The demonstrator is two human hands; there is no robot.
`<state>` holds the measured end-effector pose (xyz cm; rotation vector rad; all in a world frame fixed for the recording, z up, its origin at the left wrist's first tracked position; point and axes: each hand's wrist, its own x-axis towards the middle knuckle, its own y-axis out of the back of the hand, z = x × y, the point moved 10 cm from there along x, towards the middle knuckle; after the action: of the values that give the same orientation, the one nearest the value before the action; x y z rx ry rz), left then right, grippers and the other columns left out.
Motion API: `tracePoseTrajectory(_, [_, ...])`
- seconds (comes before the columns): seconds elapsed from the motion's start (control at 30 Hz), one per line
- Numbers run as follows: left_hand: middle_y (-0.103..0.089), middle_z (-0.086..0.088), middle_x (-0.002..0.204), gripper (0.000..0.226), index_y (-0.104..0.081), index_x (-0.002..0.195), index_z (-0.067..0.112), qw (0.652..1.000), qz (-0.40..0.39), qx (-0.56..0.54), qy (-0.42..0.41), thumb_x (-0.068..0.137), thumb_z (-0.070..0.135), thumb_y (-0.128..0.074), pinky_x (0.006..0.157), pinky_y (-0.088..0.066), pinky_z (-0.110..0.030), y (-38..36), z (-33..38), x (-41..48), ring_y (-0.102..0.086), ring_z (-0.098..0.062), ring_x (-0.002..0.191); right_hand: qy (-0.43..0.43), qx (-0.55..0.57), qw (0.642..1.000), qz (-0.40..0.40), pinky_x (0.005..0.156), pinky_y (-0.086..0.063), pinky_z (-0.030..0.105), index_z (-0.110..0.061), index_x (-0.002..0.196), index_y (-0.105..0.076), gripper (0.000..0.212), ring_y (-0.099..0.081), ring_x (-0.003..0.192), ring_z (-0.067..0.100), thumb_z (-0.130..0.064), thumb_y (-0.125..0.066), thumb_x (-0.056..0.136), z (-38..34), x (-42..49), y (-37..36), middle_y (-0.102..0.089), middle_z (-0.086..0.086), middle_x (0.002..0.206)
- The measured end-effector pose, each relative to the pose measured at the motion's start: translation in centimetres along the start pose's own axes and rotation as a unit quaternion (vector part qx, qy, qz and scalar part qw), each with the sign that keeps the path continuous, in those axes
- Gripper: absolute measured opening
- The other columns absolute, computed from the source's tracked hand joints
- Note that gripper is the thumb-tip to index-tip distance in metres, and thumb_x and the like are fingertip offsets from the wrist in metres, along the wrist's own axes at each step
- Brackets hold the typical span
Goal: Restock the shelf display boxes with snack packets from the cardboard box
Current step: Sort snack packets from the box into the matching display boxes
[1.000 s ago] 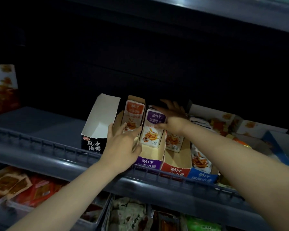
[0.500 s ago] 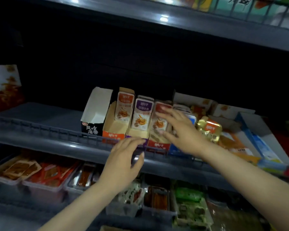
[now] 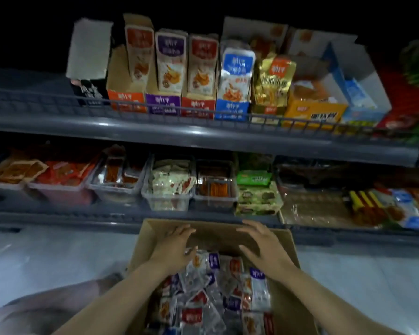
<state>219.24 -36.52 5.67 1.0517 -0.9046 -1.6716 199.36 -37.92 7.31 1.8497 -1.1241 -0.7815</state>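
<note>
**Current Position**

The left hand (image 3: pixel 172 245) and right hand (image 3: pixel 264 247) are hovering with fingers spread, gripping nothing, over the snack packets (image 3: pixel 203 288). The packets are lying loose inside the cardboard box (image 3: pixel 153 229). The display boxes (image 3: pixel 163 102) are standing on the upper shelf (image 3: pixel 179 131).

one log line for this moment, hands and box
stage: packet pickup not yet done | left hand: open over cardboard box | right hand: open over snack packets | held: nothing
</note>
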Motion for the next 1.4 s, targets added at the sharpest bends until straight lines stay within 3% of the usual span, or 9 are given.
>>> tracePoseTrajectory(0.17, [-0.028, 0.002, 0.154, 0.058, -0.029, 0.147, 0.024, 0.993, -0.094, -0.032, 0.061, 0.096, 0.046, -0.046, 0.107, -0.033, -0.031, -8.5, -2.8, 0.5, -0.032, -0.022, 0.137, -0.16, 0.105, 0.976, -0.107, 0.108, -0.031, 0.023, -0.026, 0.139, -0.043, 0.053, -0.034, 0.135, 0.013, -0.04, -0.06, 0.09, 7.4, -1.9, -10.0, -0.027, -0.007, 0.15])
tracePoseTrajectory(0.27, [-0.029, -0.001, 0.154, 0.063, -0.026, 0.148, 0.024, 0.985, -0.138, -0.029, 0.103, 0.094, 0.049, -0.047, 0.107, -0.035, -0.034, -12.4, -4.6, 0.5, -0.033, -0.023, 0.137, -0.243, 0.143, 0.945, -0.164, 0.109, -0.036, 0.031, -0.027, 0.143, -0.035, 0.068, -0.036, 0.135, 0.017, -0.047, -0.065, 0.085, 10.8, -3.6, -14.9, -0.027, -0.005, 0.151])
tracePoseTrajectory(0.4, [-0.036, -0.004, 0.151, 0.063, -0.026, 0.15, 0.021, 0.968, -0.203, -0.043, 0.145, 0.095, 0.044, -0.049, 0.1, -0.039, -0.028, -16.8, -6.4, 0.3, -0.041, -0.022, 0.132, -0.257, 0.188, 0.919, -0.232, 0.097, -0.041, 0.02, -0.023, 0.141, -0.036, 0.073, -0.043, 0.129, 0.014, -0.038, -0.074, 0.081, 13.0, -5.2, -19.3, -0.039, -0.005, 0.143])
tracePoseTrajectory(0.63, [-0.048, -0.005, 0.143, 0.058, -0.028, 0.149, 0.021, 0.934, -0.297, -0.098, 0.171, 0.097, 0.033, -0.051, 0.092, -0.045, -0.021, -22.6, -7.1, -0.1, -0.052, -0.018, 0.122, -0.256, 0.093, 0.897, -0.349, 0.099, -0.045, 0.029, -0.029, 0.138, -0.043, 0.061, -0.051, 0.12, 0.017, -0.035, -0.07, 0.083, 15.4, -8.5, -23.7, -0.049, -0.003, 0.137])
tracePoseTrajectory(0.83, [-0.039, -0.004, 0.15, 0.052, -0.028, 0.149, 0.024, 0.924, -0.327, -0.114, 0.161, 0.1, 0.028, -0.045, 0.102, -0.041, -0.027, -25.2, -6.9, -0.5, -0.044, -0.021, 0.131, -0.146, -0.101, 0.923, -0.342, 0.094, -0.044, 0.033, -0.016, 0.113, -0.063, 0.027, -0.056, 0.111, 0.024, -0.017, -0.065, 0.087, 14.9, -6.0, -23.9, -0.058, 0.006, 0.123])
tracePoseTrajectory(1.0, [-0.044, -0.004, 0.145, 0.045, -0.035, 0.144, 0.022, 0.922, -0.316, -0.132, 0.184, 0.1, 0.026, -0.042, 0.091, -0.043, -0.025, -25.1, -8.6, -0.5, -0.052, -0.02, 0.119, -0.151, 0.07, 0.942, -0.291, 0.082, -0.048, 0.03, -0.006, 0.094, -0.069, 0.022, -0.063, 0.095, 0.021, -0.027, -0.065, 0.089, 11.7, -3.0, -23.8, -0.066, 0.008, 0.1])
tracePoseTrajectory(1.13, [-0.047, 0.0, 0.139, 0.039, -0.045, 0.138, 0.019, 0.92, -0.297, -0.169, 0.192, 0.1, 0.015, -0.038, 0.089, -0.044, -0.028, -24.7, -9.0, -0.9, -0.053, -0.022, 0.117, -0.174, 0.192, 0.94, -0.221, 0.072, -0.043, 0.016, -0.017, 0.098, -0.07, 0.013, -0.057, 0.093, 0.009, -0.025, -0.066, 0.089, 8.4, -1.2, -24.7, -0.063, -0.004, 0.1])
tracePoseTrajectory(1.23, [-0.043, 0.0, 0.142, 0.042, -0.046, 0.135, 0.031, 0.912, -0.308, -0.194, 0.192, 0.097, 0.016, -0.036, 0.099, -0.044, -0.034, -26.0, -9.9, -2.1, -0.049, -0.025, 0.121, -0.184, 0.2, 0.942, -0.195, 0.096, -0.046, 0.029, -0.015, 0.12, -0.066, 0.033, -0.057, 0.113, 0.016, -0.029, -0.064, 0.09, 7.4, -0.8, -26.5, -0.062, 0.001, 0.12])
tracePoseTrajectory(1.4, [-0.048, 0.001, 0.131, 0.041, -0.044, 0.137, 0.032, 0.898, -0.293, -0.236, 0.228, 0.1, 0.015, -0.038, 0.079, -0.046, -0.026, -27.0, -11.3, -3.2, -0.049, -0.017, 0.103, -0.043, -0.089, 0.979, -0.178, 0.113, -0.019, 0.041, -0.017, 0.129, -0.056, 0.083, -0.035, 0.131, 0.029, -0.061, -0.075, 0.06, 5.0, -0.3, -28.7, -0.05, 0.005, 0.136])
